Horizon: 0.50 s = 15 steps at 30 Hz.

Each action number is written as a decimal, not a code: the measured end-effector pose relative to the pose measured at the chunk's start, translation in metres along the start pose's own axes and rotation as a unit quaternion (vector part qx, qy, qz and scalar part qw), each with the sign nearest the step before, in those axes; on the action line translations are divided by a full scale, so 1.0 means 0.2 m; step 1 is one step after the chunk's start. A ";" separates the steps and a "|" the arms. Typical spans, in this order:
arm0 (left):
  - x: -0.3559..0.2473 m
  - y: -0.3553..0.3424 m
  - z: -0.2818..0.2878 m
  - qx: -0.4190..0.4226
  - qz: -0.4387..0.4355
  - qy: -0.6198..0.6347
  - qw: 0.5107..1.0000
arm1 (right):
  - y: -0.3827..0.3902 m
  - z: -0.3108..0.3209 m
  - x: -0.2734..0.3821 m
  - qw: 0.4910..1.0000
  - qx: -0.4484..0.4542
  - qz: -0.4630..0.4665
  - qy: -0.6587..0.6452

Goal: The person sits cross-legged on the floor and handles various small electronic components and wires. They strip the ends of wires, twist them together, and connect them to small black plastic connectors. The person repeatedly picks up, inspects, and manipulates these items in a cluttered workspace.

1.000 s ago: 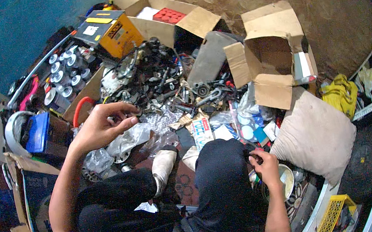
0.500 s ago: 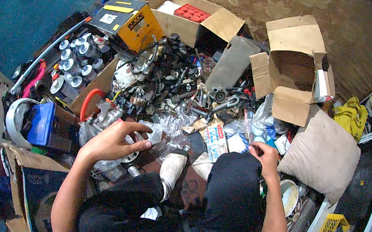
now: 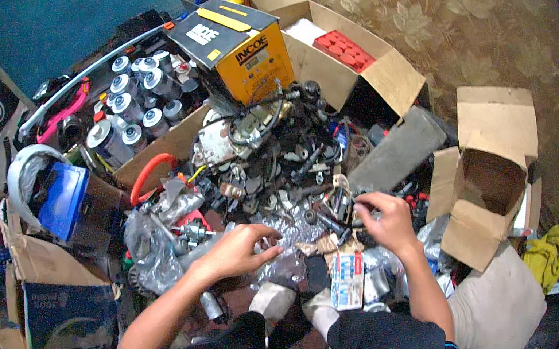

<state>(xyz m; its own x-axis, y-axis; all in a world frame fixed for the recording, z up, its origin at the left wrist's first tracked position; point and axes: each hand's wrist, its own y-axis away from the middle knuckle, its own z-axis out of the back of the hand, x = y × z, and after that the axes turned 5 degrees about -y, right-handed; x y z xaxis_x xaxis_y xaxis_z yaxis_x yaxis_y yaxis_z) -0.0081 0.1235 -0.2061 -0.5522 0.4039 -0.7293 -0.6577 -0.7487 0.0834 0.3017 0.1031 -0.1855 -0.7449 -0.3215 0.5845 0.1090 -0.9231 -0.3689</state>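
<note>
My left hand (image 3: 240, 250) hovers over crumpled clear plastic wrap (image 3: 279, 228), its thumb and fingers apart with nothing visible between them. To its right, my right hand (image 3: 389, 221) is raised at the near edge of the metal parts, fingers bent and thumb slightly apart; I see nothing held there. Beyond both hands lies a heap of dark, greasy metal parts (image 3: 257, 171). Between my hands, nearer to me, rests a small white, blue and red box (image 3: 347, 280). A metal cylinder (image 3: 212, 308) lies below my left forearm.
Spray cans (image 3: 127, 105) stand at the far left, beside a black and orange box (image 3: 249, 61). An open carton (image 3: 489, 169) and a grey cushion (image 3: 504, 303) sit at right. A grey slab (image 3: 398, 154) leans near the heap. Plastic bags (image 3: 151, 244) lie left.
The view has tilted up, so surroundings sit lower. My right hand has moved from beside my knee forward to the parts; my left has shifted right, and the whitish plastic at its fingertips no longer shows.
</note>
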 end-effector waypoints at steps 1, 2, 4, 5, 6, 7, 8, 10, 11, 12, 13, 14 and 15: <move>0.09 -0.07 -0.05 -0.042 0.011 0.029 0.999 | -0.06 -0.02 0.02 0.999 0.050 0.012 -0.004; 0.17 -0.16 -0.11 -0.154 -0.043 0.028 0.987 | -0.10 -0.02 0.04 0.995 0.088 0.044 0.004; 0.31 -0.33 -0.15 -0.266 -0.019 0.015 0.964 | -0.14 -0.04 0.05 0.984 0.156 0.090 0.009; 0.33 -0.42 -0.11 -0.324 -0.042 -0.009 0.945 | -0.14 -0.05 0.04 0.975 0.206 0.079 0.016; 0.35 -0.47 -0.10 -0.343 -0.044 -0.053 0.937 | -0.08 -0.07 0.00 0.963 0.262 0.060 0.022; 0.34 -0.54 -0.03 -0.363 -0.050 -0.102 0.925 | -0.01 -0.10 -0.03 0.949 0.311 0.044 0.028; 0.34 -0.61 0.03 -0.373 -0.048 -0.148 0.915 | 0.05 -0.13 -0.03 0.942 0.332 0.035 -0.012; 0.38 -0.73 0.13 -0.370 -0.042 -0.239 0.897 | 0.24 -0.22 -0.05 0.916 0.393 0.008 -0.082; 0.43 -0.78 0.16 -0.383 -0.043 -0.275 0.881 | 0.34 -0.29 -0.09 0.894 0.435 -0.005 -0.111; 0.50 -0.82 0.17 -0.360 -0.042 -0.294 0.885 | 0.41 -0.33 -0.09 0.871 0.465 -0.007 -0.157; 0.55 -0.85 0.16 -0.336 -0.043 -0.311 0.888 | 0.43 -0.35 -0.07 0.847 0.492 -0.011 -0.202; 0.60 -0.87 0.14 -0.338 -0.034 -0.329 0.881 | 0.41 -0.35 -0.07 0.793 0.565 -0.038 -0.224; 0.63 -0.87 0.13 -0.339 -0.022 -0.347 0.874 | 0.37 -0.33 -0.06 0.816 0.536 -0.034 -0.212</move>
<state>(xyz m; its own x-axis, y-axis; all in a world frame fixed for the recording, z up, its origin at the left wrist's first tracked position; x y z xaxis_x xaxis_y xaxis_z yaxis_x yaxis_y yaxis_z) 0.0227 0.3182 -0.2939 -0.8668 0.4854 -0.1146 -0.3605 -0.7687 -0.5284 0.2747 0.0520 -0.2672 -0.5027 -0.0961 0.8591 0.7599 -0.5229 0.3862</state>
